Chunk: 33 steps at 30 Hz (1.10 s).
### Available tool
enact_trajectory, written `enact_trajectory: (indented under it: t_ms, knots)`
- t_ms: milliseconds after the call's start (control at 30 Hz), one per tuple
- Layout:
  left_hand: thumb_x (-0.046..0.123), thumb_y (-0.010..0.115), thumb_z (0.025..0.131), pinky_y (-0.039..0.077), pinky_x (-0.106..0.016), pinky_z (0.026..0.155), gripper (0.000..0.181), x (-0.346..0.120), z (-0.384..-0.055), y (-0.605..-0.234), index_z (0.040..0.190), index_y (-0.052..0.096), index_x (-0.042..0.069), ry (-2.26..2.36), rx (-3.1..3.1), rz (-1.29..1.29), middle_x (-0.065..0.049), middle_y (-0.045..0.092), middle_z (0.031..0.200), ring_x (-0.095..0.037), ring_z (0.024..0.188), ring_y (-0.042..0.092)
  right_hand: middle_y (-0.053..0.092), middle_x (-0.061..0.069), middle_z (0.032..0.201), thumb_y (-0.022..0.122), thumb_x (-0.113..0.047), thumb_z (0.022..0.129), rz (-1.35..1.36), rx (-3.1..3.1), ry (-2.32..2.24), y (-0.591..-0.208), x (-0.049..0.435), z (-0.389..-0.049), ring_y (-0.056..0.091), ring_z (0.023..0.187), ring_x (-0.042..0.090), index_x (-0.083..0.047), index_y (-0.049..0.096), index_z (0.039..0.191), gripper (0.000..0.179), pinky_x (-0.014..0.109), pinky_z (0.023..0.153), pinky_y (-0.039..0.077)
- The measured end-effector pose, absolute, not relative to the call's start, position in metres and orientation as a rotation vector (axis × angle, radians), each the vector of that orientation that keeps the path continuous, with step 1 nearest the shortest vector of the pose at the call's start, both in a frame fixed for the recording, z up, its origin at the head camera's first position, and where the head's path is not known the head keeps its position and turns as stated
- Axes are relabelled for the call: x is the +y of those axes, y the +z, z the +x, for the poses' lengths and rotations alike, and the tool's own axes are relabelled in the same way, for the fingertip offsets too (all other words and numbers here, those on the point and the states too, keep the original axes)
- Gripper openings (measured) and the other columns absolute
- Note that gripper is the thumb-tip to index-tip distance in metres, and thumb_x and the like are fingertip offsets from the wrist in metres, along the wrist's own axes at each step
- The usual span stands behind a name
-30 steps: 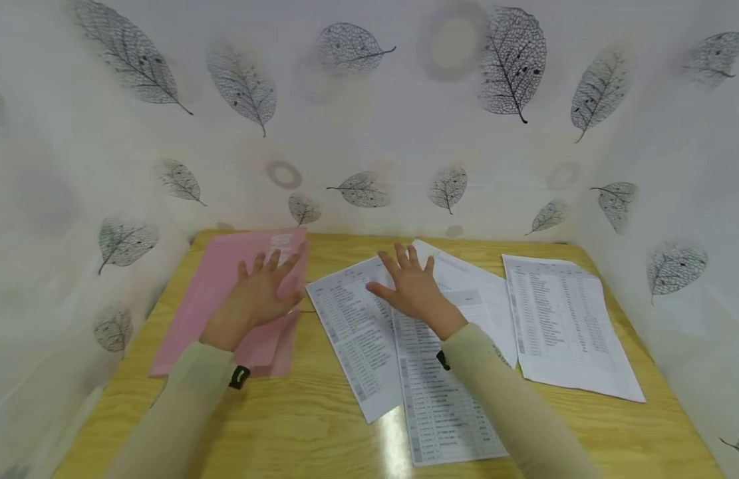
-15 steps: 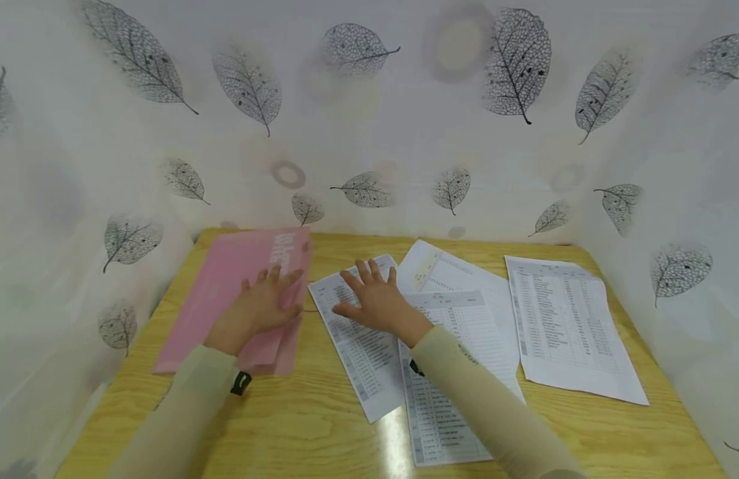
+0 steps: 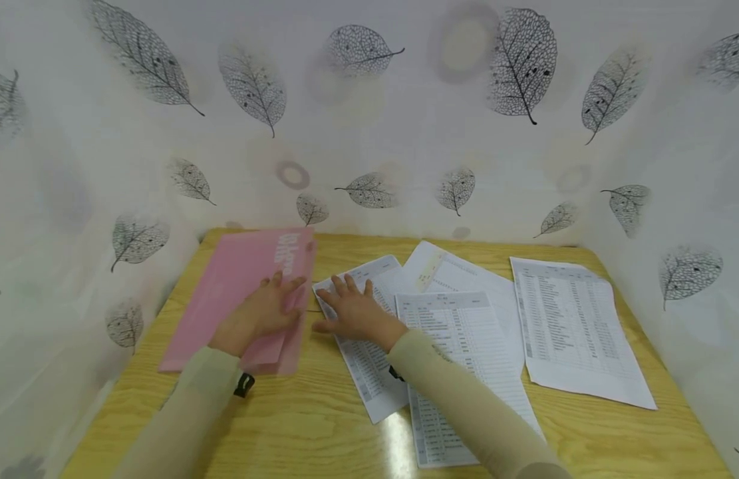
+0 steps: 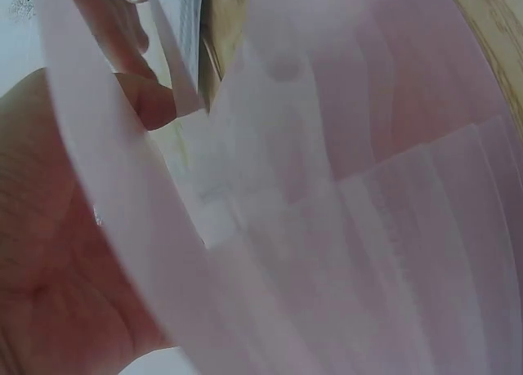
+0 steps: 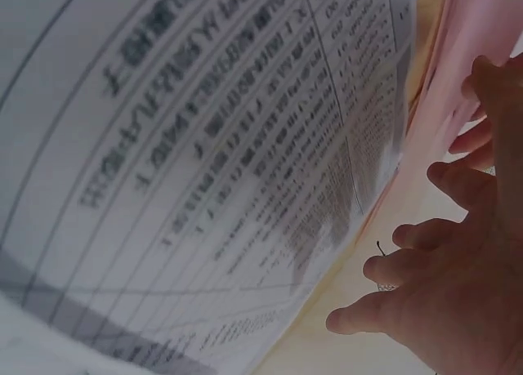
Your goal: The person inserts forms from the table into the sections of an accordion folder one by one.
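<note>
A pink translucent folder (image 3: 225, 283) lies at the table's left, white lettering near its top right corner. My left hand (image 3: 255, 318) is over its right part, fingers spread and thumb toward the right edge. In the left wrist view a strip of the folder (image 4: 327, 228) stands up in front of the palm. My right hand (image 3: 358, 317) reaches over the left printed sheet (image 3: 375, 392), fingers spread apart, thumb past the sheet's left edge. Straight fingers (image 5: 392, 269) show in the right wrist view, close beside printed paper (image 5: 245, 146). Nothing is between them.
A second printed sheet (image 3: 453, 309) overlaps the left one, under my right forearm. Behind it lies another paper (image 3: 495, 286) with a pale yellow strip. A separate printed sheet (image 3: 575, 332) is at the right. Leaf-patterned cloth walls (image 3: 369, 120) enclose the wooden table (image 3: 315, 426).
My right hand has moved left and down, from over the middle papers to the left sheet. My left hand has shifted slightly toward the folder's lower right. The papers look unmoved.
</note>
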<state>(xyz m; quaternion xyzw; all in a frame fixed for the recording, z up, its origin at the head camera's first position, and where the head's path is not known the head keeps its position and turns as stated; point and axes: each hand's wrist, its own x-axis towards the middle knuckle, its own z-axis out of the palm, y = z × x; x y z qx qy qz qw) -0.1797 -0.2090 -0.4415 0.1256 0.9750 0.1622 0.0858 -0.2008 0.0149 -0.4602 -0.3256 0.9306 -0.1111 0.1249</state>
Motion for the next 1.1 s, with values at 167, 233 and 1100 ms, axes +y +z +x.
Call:
enact_trajectory:
  t_ms: [167, 233, 1100]
  knots:
    - [0.022, 0.066, 0.093, 0.056, -0.064, 0.083, 0.071, -0.210, -0.179, -0.437, 0.160, 0.045, 0.011, 0.520, 2.916, 0.443, -0.045, 0.044, 0.147, -0.056, 0.110, 0.062, 0.024, 0.020, 0.174, 0.054, -0.069, 0.099, -0.973, 2.711, -0.318, -0.468, 0.008, -0.200, 0.020, 0.160, 0.046, -0.026, 0.037, 0.165, 0.081, 0.079, 0.118, 0.018]
    - [0.022, 0.065, 0.095, 0.056, -0.064, 0.083, 0.067, -0.210, -0.179, -0.435, 0.158, 0.046, 0.009, 0.531, 2.924, 0.462, -0.046, 0.047, 0.143, -0.054, 0.104, 0.065, 0.024, 0.020, 0.173, 0.054, -0.069, 0.099, -0.981, 2.701, -0.337, -0.470, 0.006, -0.200, 0.020, 0.160, 0.047, -0.026, 0.037, 0.165, 0.081, 0.079, 0.118, 0.019]
    - [0.021, 0.060, 0.100, 0.053, -0.064, 0.093, 0.043, -0.214, -0.180, -0.438, 0.140, 0.062, 0.005, 0.583, 2.971, 0.519, -0.037, 0.059, 0.133, -0.051, 0.105, 0.067, 0.022, 0.017, 0.175, 0.048, -0.077, 0.097, -0.974, 2.698, -0.196, -0.480, -0.009, -0.195, 0.018, 0.161, 0.046, -0.028, 0.030, 0.168, 0.087, 0.078, 0.118, 0.020]
